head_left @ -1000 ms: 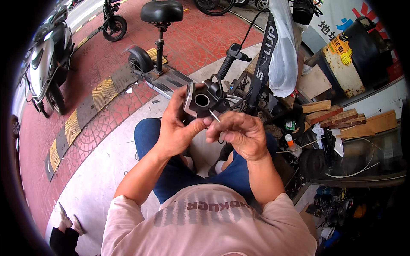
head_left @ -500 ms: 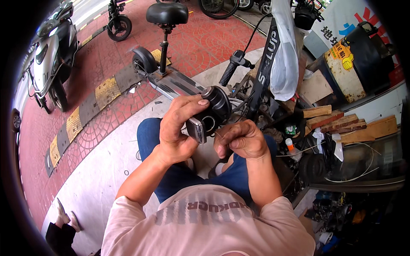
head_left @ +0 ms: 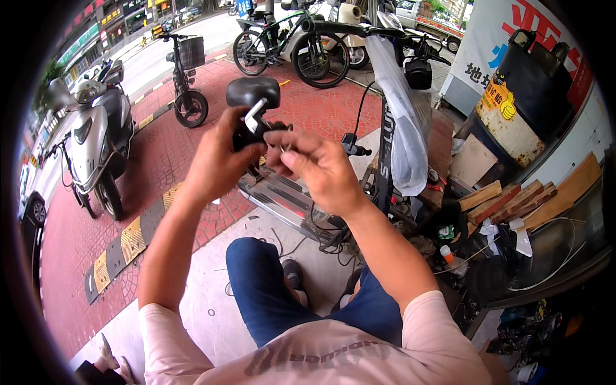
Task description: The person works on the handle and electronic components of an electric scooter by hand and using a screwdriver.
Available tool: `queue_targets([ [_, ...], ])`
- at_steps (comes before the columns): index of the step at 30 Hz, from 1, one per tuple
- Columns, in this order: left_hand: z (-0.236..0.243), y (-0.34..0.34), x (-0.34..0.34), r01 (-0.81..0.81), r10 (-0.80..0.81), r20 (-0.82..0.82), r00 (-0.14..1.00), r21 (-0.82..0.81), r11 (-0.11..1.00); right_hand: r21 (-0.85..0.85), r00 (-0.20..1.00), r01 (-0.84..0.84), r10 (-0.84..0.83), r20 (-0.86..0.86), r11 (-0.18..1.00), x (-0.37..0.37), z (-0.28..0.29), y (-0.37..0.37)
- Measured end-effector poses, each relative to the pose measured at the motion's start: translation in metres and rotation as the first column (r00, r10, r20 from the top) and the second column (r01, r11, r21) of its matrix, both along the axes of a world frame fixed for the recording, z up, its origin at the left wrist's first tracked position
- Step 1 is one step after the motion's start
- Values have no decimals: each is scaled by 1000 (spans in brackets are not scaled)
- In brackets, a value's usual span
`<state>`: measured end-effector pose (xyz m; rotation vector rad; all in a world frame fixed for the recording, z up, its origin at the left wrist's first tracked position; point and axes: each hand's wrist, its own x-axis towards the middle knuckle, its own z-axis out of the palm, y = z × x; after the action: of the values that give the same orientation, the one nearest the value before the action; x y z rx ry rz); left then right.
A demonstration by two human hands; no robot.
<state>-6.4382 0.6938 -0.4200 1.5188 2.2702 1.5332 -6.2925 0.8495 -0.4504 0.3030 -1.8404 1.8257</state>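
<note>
While holding the housing (head_left: 255, 117) up beyond the left knee (head_left: 247, 266) and before the black seat (head_left: 253, 93), has the right hand (head_left: 321, 170) just beside it. Grips the housing with the fingers of the left hand (head_left: 224, 157), closed round its left and lower sides, leaving a bright strip in view, slanting up to the right. Pinches the right fingers together, apparently on a small metal bit (head_left: 285, 149), too small and blurred to name. Has the housing to the left of the right fingertips and slightly farther from the body, with the left hand nearer to it, in contact, and any touch from the right hard to make out. Hides too much of the housing behind the fingers to settle its long axis. Sits over the pale floor (head_left: 205, 276), facing the scooter deck (head_left: 273, 192) just beyond the knees, with the plastic bag (head_left: 407, 154) to the right of both hands and the wood (head_left: 513, 205) and barrel (head_left: 536, 106) farther right.
</note>
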Motion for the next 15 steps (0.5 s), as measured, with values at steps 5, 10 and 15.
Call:
queue_targets([
  [5,108,26,-17,-108,18,-472,881,-165,980,-212,981,-80,40,-187,974,-39,48,24],
  [10,166,60,-26,-216,-21,-765,644,-209,954,-342,947,-217,111,-302,915,-61,74,51],
  [15,178,81,-20,-222,8,-781,625,-168,960,-383,950,-203,86,-300,901,-59,83,70],
])
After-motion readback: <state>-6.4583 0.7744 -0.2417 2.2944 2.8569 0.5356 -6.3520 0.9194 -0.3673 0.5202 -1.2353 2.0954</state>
